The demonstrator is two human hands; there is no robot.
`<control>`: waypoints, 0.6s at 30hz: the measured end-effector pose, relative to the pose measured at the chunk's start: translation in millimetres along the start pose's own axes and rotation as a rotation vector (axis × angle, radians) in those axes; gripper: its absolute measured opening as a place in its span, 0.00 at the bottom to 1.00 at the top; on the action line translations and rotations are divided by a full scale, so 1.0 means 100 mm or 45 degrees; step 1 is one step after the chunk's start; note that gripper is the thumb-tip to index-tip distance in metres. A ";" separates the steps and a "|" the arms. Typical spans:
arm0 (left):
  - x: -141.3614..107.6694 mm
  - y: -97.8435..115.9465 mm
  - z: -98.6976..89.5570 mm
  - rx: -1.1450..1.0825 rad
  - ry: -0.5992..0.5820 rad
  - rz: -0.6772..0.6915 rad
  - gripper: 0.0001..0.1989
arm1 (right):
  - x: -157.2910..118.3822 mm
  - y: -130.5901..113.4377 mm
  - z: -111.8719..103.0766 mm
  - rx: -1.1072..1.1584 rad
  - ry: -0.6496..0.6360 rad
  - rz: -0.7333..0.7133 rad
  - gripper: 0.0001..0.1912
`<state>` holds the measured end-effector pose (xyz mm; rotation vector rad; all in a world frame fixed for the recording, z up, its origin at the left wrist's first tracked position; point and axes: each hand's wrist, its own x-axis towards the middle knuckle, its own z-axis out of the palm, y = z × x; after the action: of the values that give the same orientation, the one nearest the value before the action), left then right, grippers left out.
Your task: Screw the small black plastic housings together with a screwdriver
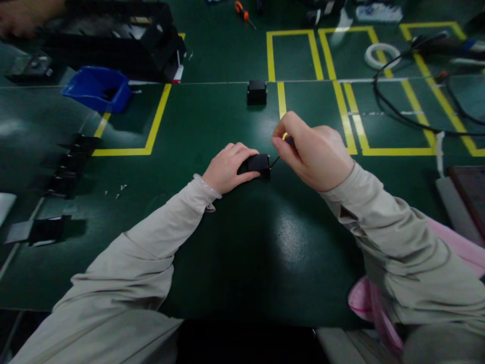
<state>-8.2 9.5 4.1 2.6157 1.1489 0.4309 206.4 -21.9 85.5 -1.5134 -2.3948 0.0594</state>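
In the middle of the head view, my left hand (230,168) is closed around a small black box (259,163) on the green table, thumb on the near side and fingers on the far side. To its right, my right hand (312,151) pinches a screwdriver (275,162). Its thin dark shaft slants down to the right end of the box, and most of the handle is hidden by my fingers. I cannot tell whether the tip sits in a screw. Farther back stands a second, similar black box (257,93).
Several loose screws (120,190) lie to the left, near black parts (68,167). A blue bin (99,90) and a big black case (113,45) stand at the back left, by another person's hand (22,17). An orange screwdriver (242,11), white ring (382,54) and black cable (394,108) lie beyond.
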 end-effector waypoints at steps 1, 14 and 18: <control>0.00 0.00 0.00 -0.001 0.001 0.000 0.24 | 0.00 0.00 0.00 -0.001 -0.014 0.002 0.19; 0.00 0.01 -0.01 -0.012 -0.002 -0.001 0.24 | -0.01 -0.01 -0.03 0.011 -0.064 0.035 0.19; 0.00 0.02 -0.02 -0.010 -0.013 -0.011 0.24 | -0.01 0.00 -0.01 0.058 -0.017 0.005 0.19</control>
<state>-7.3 8.8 6.5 2.6021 1.1522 0.4195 207.4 -23.0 86.1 -1.5020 -2.3846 0.1242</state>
